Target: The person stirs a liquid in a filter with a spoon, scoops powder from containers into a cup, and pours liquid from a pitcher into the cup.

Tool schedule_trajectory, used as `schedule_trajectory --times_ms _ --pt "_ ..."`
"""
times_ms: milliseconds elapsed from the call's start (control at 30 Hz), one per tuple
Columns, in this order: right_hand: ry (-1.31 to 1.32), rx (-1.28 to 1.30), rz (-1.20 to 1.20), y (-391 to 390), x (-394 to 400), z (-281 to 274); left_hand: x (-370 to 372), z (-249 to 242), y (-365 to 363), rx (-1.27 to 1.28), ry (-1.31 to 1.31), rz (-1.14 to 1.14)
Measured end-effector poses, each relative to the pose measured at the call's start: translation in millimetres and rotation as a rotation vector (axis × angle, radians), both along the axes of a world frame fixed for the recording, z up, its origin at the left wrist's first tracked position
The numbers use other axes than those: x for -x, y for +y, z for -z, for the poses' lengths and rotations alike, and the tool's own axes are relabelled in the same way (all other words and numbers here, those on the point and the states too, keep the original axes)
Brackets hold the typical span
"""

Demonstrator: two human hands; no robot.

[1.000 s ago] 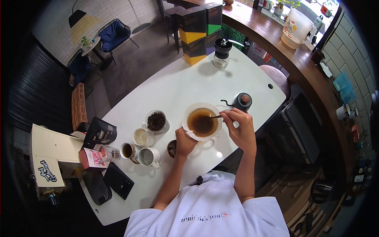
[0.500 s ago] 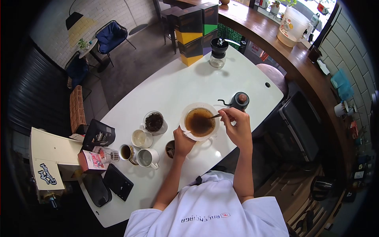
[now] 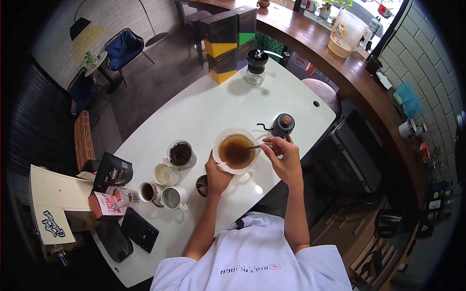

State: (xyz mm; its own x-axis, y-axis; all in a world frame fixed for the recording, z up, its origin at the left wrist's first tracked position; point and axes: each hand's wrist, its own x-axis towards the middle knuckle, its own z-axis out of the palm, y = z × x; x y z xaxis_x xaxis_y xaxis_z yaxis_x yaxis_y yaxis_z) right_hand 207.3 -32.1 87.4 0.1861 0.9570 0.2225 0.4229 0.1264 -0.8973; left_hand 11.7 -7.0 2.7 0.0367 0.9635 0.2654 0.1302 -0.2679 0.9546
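A white coffee dripper (image 3: pixel 219 138) with a pale rim stands on the table, full of brown liquid with dark grounds in it. My left hand (image 3: pixel 218 174) is wrapped round its near-left side. Between the thumb and fingers of my right hand (image 3: pixel 284 157) is the handle of a spoon (image 3: pixel 255 146), whose lower end is hidden in the liquid. Just behind my right hand stands a dark gooseneck kettle (image 3: pixel 283 126). Left of my left hand are a cup (image 3: pixel 201 185) with dark contents, partly covered, and a clear vessel (image 3: pixel 180 153) holding dark grounds.
On the white table (image 3: pixel 208 104), a cream cup (image 3: pixel 166 174), a white mug (image 3: pixel 175 198) and a cup of dark liquid (image 3: pixel 148 192) cluster left. Beyond are a phone (image 3: pixel 139 230), a black pouch (image 3: pixel 112 170) and a pink box (image 3: pixel 105 205). A hand grinder (image 3: pixel 256 68) and stacked boxes (image 3: pixel 221 41) stand at the far end.
The whole view has shifted, so the table and its things appear farther left. Within the dripper the spoon has shifted slightly. Both hands keep their hold.
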Motion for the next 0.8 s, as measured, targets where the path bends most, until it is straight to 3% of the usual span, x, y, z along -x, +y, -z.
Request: schedule_trajectory --times_ms 800 --pt "0.010 0.028 0.041 -11 -4 0 -1 -4 -17 0.043 -0.038 -0.025"
